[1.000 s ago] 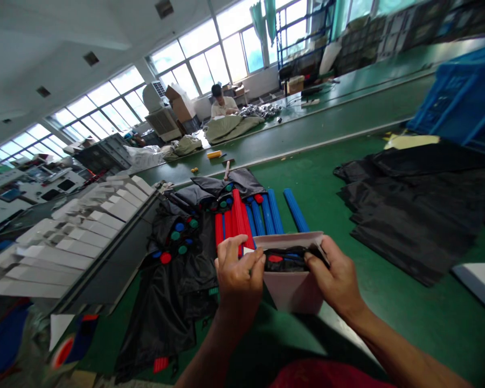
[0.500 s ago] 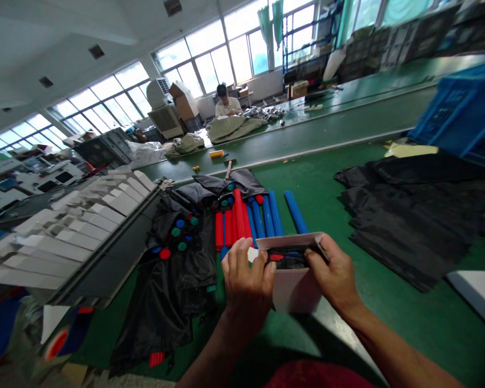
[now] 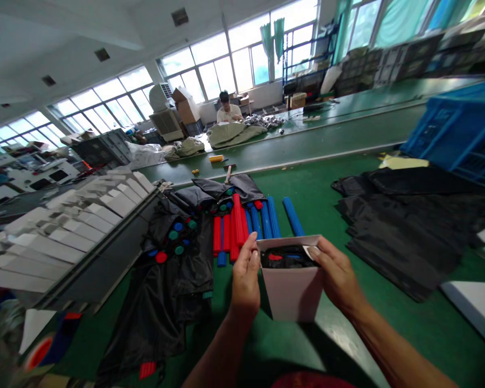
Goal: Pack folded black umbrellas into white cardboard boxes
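I hold a small white cardboard box point(image 3: 293, 291) upright over the green table point(image 3: 408, 328). Inside its open top lies a black bundle with a red cap point(image 3: 285, 258). My left hand point(image 3: 246, 277) grips the box's left side, fingers closed along the edge. My right hand point(image 3: 337, 272) holds the right side, with fingertips on a small end flap at the top corner. Just beyond the box lie red and blue ribbed handles point(image 3: 246, 223) in a row.
Black fabric items with coloured caps point(image 3: 178, 242) are piled at the left, beside stacked flat white boxes point(image 3: 64, 231). More black fabric point(image 3: 412, 215) lies at the right, before a blue crate point(image 3: 456, 134). Another person point(image 3: 227, 108) sits at a far table.
My left hand has slid from the top of the box to its left side. The box now stands more upright, and the view has shifted slightly.
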### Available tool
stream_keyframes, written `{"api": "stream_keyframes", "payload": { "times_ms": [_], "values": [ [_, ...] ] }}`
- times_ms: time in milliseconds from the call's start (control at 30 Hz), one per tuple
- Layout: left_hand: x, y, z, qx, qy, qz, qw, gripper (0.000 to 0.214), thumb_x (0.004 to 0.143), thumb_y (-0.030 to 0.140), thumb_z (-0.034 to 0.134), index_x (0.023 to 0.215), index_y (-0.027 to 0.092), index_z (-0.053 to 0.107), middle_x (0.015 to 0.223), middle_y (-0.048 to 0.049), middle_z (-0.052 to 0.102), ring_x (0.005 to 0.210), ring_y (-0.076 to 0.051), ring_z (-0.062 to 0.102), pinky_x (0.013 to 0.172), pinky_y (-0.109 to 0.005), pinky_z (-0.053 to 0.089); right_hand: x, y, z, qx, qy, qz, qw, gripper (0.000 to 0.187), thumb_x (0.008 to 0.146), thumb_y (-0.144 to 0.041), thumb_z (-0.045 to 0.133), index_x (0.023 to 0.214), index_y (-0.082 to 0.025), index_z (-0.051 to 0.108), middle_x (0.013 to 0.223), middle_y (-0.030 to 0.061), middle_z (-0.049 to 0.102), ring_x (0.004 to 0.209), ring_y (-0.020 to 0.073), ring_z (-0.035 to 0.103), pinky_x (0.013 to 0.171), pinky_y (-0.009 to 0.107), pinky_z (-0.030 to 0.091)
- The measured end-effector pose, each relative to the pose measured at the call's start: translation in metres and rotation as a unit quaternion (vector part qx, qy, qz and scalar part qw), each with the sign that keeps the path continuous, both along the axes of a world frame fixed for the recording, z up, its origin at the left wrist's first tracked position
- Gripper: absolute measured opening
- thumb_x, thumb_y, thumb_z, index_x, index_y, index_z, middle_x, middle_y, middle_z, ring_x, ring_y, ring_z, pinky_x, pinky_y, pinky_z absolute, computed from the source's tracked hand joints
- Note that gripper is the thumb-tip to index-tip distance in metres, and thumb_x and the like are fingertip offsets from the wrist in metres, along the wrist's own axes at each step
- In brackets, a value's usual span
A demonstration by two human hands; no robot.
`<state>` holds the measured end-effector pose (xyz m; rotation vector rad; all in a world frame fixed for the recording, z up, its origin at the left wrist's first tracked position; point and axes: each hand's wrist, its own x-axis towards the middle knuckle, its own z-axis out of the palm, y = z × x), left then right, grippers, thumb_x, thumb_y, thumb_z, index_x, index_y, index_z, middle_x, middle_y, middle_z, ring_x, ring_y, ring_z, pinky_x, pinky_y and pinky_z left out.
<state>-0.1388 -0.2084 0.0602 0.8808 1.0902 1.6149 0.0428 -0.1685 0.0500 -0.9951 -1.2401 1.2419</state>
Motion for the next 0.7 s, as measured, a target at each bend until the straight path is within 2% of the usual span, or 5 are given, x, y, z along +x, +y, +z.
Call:
{"api": "stream_keyframes", "payload": {
  "times_ms": [100,167,367,567,700],
  "values": [
    [0.005,0.011,0.0,-0.016,-0.099,-0.057,0.993,0.051,0.083,0.038,0.065,0.131,0.022,0.054,0.124,-0.0077,0.059,0.113,-0.019,0.056,0.105,-0.034,0.037,0.001,0.004,0.01,-0.025,0.037,0.067,0.997,0.047,0.085,-0.036,0.056,0.131,-0.025,0.052,0.112,0.0045,0.068,0.096,0.023,0.065,0.079,0.033,0.052],
    [0.005,0.015,0.001,-0.013,-0.135,-0.07,0.988,0.051,0.082,0.036,0.067,0.129,0.023,0.056,0.122,-0.0065,0.06,0.112,-0.019,0.057,0.105,-0.034,0.038,0.001,0.007,0.014,-0.024,0.045,0.058,0.997,0.054,0.083,-0.033,0.057,0.135,-0.026,0.049,0.118,0.0053,0.066,0.105,0.0236,0.063,0.084,0.034,0.051],
    [0.004,0.021,-0.002,-0.012,-0.173,-0.094,0.98,0.05,0.082,0.036,0.068,0.129,0.025,0.055,0.127,-0.0057,0.057,0.118,-0.02,0.054,0.107,-0.034,0.037,-0.008,0.012,0.017,-0.101,0.118,0.024,0.988,0.032,0.076,-0.037,0.065,0.103,-0.019,0.068,0.086,0.0044,0.073,0.067,0.0217,0.066,0.06,0.032,0.051],
    [0.004,0.028,0.008,-0.004,-0.161,-0.141,0.977,0.062,0.077,0.032,0.071,0.134,0.028,0.048,0.135,-0.0053,0.054,0.126,-0.022,0.05,0.11,-0.036,0.033,-0.015,0.011,0.022,-0.104,0.154,-0.03,0.982,0.028,0.075,-0.037,0.069,0.098,-0.021,0.069,0.088,0.0049,0.074,0.074,0.0253,0.068,0.065,0.036,0.053],
    [0.008,0.031,0.014,-0.045,-0.163,-0.148,0.974,0.055,0.074,0.024,0.067,0.128,0.021,0.053,0.114,-0.0062,0.065,0.108,-0.023,0.06,0.098,-0.036,0.042,-0.011,0.009,0.017,-0.066,0.144,-0.027,0.987,0.024,0.075,-0.035,0.068,0.095,-0.022,0.069,0.088,0.0037,0.073,0.075,0.0232,0.067,0.068,0.034,0.052]
  ]
}}
